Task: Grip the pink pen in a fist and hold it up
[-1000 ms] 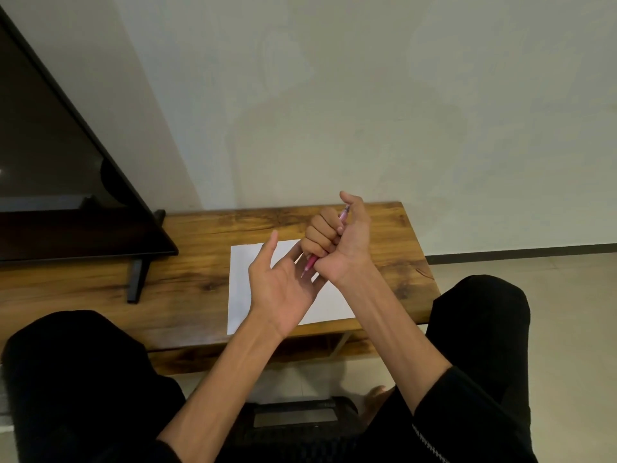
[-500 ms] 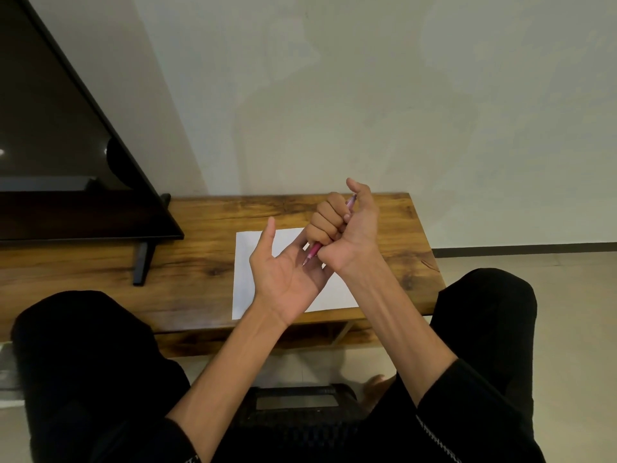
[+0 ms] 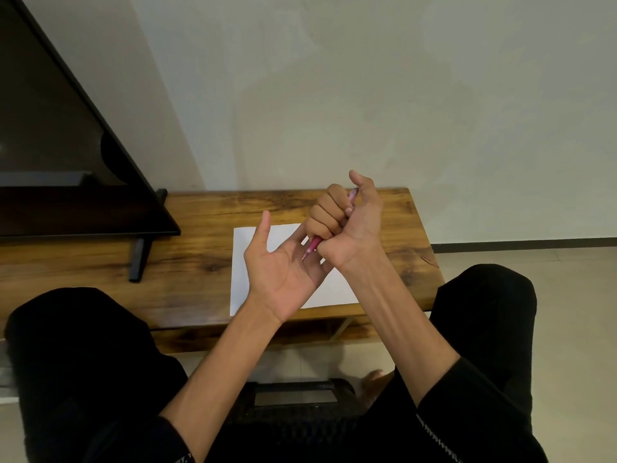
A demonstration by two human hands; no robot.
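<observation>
Right hand [image 3: 347, 225], raised above the brown wooden tabletop [image 3: 200, 259], fingers curled into a fist around a slim pink plastic pen [image 3: 313, 246] — thumb upright, pen slanting from 1 o'clock down to 7 o'clock. The pen tip meets the fingers of the left hand [image 3: 283, 269], which is spread palm-up with fingers relaxed, thumb pointing to 12 o'clock. Beneath both hands lies a white rectangular paper sheet [image 3: 243, 262], flat on the tabletop. At 9 o'clock of the sheet — the black flat television screen [image 3: 66, 162] on its stand.
</observation>
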